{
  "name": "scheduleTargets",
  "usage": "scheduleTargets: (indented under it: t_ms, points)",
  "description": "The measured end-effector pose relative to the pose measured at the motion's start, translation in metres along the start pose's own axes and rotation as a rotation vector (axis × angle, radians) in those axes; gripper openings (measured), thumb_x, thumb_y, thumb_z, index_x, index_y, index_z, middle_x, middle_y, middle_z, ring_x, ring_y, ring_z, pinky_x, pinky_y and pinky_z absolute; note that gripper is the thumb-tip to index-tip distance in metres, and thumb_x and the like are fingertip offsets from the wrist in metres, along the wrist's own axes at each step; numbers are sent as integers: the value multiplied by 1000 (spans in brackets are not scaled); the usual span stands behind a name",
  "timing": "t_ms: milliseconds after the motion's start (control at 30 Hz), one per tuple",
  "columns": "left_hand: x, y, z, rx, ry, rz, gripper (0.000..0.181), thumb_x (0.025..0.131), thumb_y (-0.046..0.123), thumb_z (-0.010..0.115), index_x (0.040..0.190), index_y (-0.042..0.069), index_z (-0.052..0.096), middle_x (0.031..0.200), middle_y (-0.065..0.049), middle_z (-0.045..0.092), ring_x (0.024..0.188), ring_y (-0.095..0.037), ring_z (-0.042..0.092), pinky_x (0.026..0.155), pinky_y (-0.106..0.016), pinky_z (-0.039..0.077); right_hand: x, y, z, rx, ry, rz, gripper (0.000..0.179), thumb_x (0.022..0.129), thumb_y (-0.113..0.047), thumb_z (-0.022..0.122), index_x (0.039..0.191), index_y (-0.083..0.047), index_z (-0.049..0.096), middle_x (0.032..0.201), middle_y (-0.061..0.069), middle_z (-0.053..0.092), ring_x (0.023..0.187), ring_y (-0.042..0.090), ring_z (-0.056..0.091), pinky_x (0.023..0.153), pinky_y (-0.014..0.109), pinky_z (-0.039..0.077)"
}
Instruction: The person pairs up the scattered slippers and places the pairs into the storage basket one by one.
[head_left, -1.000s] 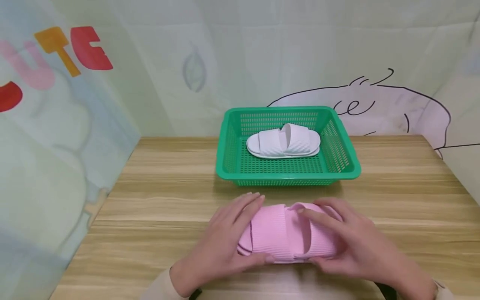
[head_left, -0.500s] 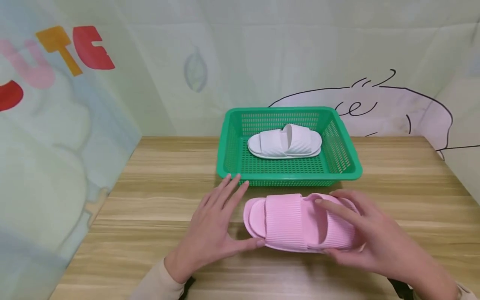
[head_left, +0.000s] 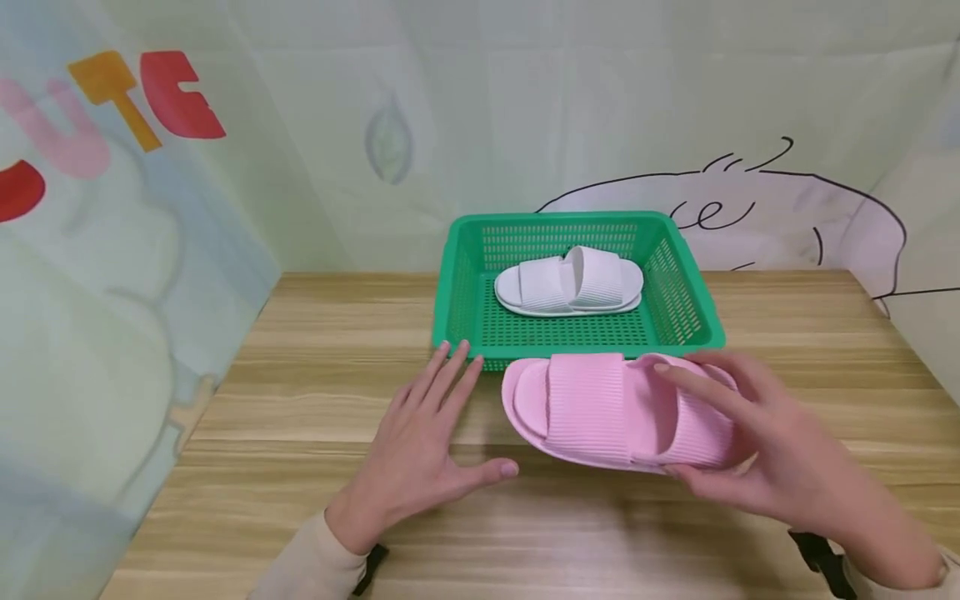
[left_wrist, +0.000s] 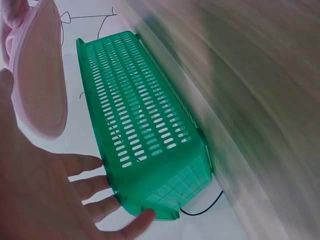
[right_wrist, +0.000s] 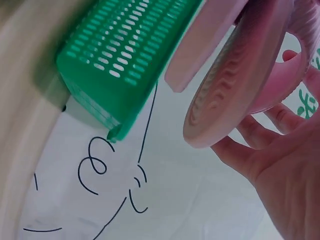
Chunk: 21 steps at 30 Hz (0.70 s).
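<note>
A pair of pink slippers (head_left: 588, 412), tucked one into the other, is up off the table. My right hand (head_left: 780, 442) grips it at its right end, fingers over the far side and thumb along the near edge. In the right wrist view two pink soles (right_wrist: 232, 85) show, one beside the other. My left hand (head_left: 420, 450) has let its fingers spread, left of the slippers and apart from them. Its fingertips lie by the front left corner of the green basket (head_left: 577, 352); whether they touch it I cannot tell. White slippers (head_left: 570, 283) lie inside the basket.
The basket stands at the back of the wooden table (head_left: 322, 400). Behind it hangs a printed cloth (head_left: 315, 125) with line drawings and coloured letters. Basket space shows in front of the white slippers.
The right hand has lifted the pink slippers and carried them forward and right, toward the basket. The left hand has let go of them and moved left and forward.
</note>
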<state>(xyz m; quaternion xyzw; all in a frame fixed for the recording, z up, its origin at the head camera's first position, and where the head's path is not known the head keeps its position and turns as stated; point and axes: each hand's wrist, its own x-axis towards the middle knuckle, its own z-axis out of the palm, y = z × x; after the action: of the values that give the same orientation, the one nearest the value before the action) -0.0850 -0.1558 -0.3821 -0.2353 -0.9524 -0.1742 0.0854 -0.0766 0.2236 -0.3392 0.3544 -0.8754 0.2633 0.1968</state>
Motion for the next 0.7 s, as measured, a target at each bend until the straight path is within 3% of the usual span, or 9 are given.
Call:
scheduleTargets:
  t_ms: [167,267,400,500,700]
  points:
    - [0,1,3,24,11,-4,121,83,95,50,170,15,25,179,0,12,166,-26,9,115,-65,39,12,7,-3,-10,56,-1,81,90,-72,64,144,-12,66,137,14,58,117,16,55,84,11,48]
    - [0,1,4,43,18,-1,121,82,93,54,170,14,26,179,-2,14,166,-27,10,113,-65,41,21,13,-5,5,58,20,82,88,-71,70,145,-12,66,140,15,56,120,17,54,87,9,47]
    - [-1,1,4,65,28,8,122,82,91,58,169,12,28,178,-5,17,165,-29,13,111,-66,43,36,22,-5,46,64,24,90,70,-40,100,147,-13,64,142,14,55,124,18,52,95,6,43]
    - [-1,0,5,80,34,19,121,82,89,60,169,11,28,178,-6,18,165,-30,13,110,-65,45,49,27,-2,48,70,19,101,57,-14,103,149,-14,62,141,13,55,124,19,51,96,6,42]
    - [1,-1,4,89,27,27,120,82,85,64,169,10,28,178,-6,19,165,-31,14,109,-65,45,72,40,5,41,76,36,98,63,-11,101,152,-16,60,139,14,55,126,23,52,94,5,40]
